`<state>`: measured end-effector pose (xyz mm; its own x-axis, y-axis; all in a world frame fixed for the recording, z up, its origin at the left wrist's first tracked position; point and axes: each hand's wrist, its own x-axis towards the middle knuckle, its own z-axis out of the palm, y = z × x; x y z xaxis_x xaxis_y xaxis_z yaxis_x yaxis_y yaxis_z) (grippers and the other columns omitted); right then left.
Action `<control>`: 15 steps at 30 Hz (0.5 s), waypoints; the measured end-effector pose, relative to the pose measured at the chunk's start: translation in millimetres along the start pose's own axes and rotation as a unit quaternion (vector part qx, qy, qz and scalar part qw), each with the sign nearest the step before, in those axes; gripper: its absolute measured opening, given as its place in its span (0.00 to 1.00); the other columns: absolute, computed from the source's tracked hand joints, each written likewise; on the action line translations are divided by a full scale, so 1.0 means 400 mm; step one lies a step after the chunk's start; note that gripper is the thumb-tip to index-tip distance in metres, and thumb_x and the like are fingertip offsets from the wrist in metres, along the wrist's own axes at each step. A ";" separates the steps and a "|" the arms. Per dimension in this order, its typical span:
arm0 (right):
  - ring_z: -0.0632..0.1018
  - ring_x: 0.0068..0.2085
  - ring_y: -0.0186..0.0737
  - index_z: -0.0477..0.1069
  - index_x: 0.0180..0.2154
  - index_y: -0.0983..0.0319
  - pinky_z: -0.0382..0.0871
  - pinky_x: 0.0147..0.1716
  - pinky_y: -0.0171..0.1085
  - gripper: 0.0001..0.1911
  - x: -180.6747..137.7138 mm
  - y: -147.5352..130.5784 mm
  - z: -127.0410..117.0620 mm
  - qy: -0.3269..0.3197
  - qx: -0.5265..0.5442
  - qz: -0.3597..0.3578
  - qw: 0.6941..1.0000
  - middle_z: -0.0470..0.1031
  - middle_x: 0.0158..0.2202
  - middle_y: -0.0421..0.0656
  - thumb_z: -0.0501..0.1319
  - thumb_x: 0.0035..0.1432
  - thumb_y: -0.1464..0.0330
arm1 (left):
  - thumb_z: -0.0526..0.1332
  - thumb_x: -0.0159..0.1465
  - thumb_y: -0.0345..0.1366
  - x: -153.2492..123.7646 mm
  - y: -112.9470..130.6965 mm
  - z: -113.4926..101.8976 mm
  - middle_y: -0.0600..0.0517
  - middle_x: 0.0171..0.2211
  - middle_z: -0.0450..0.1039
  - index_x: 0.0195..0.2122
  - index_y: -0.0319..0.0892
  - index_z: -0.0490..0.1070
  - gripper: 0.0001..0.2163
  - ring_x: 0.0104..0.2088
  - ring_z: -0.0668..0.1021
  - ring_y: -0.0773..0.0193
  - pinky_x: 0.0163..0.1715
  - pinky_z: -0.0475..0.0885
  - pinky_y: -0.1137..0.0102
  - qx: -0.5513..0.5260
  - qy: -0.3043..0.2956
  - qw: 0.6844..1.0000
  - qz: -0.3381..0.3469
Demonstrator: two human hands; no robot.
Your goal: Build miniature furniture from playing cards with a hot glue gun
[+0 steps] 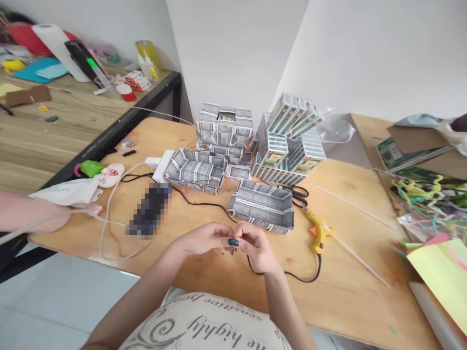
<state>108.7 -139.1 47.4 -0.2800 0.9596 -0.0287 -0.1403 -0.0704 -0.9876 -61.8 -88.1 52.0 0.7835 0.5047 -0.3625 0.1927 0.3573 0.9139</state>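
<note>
My left hand [204,239] and my right hand [255,245] meet over the near edge of the wooden table [219,277], fingertips pinched together on something too small to make out. Just beyond them lies a grey tray folded from playing cards [262,205]. A second card tray [195,171] sits further left, with a stacked card box [224,127] behind it. A yellow glue gun [318,233] lies to the right of my right hand, its black cord [292,276] looping under my wrist.
Boxed card decks [292,141] are piled at the back. Scissors [297,193], glue sticks [355,208] and pipe cleaners [426,199] lie to the right, coloured paper [443,272] at the right edge. A blurred phone [149,210], a white cable and a power strip [162,165] are left. Another person's arm [32,211] rests at far left.
</note>
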 end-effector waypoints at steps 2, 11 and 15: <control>0.71 0.26 0.35 0.64 0.24 0.61 0.65 0.29 0.36 0.14 -0.001 0.013 0.006 0.001 0.043 0.023 0.999 0.66 0.24 0.38 0.61 0.54 0.60 | 0.60 0.59 0.43 -0.002 -0.002 0.001 0.51 0.28 0.74 0.30 0.39 0.73 0.12 0.30 0.74 0.66 0.33 0.67 0.71 0.018 0.008 1.000 -0.005; 0.64 0.24 0.34 0.64 0.23 0.60 0.58 0.24 0.36 0.16 -0.030 0.042 -0.032 0.067 0.095 -0.039 0.992 0.61 0.21 0.38 0.59 0.53 0.56 | 0.52 0.61 0.38 -0.027 -0.063 -0.022 0.48 0.32 0.77 0.32 0.41 0.72 0.11 0.34 0.77 0.61 0.38 0.69 0.68 0.174 0.213 0.961 0.008; 0.61 0.23 0.33 0.59 0.21 0.60 0.56 0.23 0.35 0.16 -0.035 0.043 -0.058 0.112 0.132 -0.023 0.985 0.56 0.22 0.37 0.57 0.56 0.59 | 0.46 0.62 0.32 -0.057 -0.071 -0.069 0.45 0.34 0.77 0.41 0.40 0.70 0.14 0.36 0.77 0.56 0.40 0.68 0.64 0.390 0.424 0.817 -0.033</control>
<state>132.1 -147.4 27.3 -0.0558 0.9973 -0.0475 -0.3983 -0.0658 -0.9149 -101.5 -88.0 29.0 0.1288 0.9856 -0.1097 0.7944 -0.0363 0.6063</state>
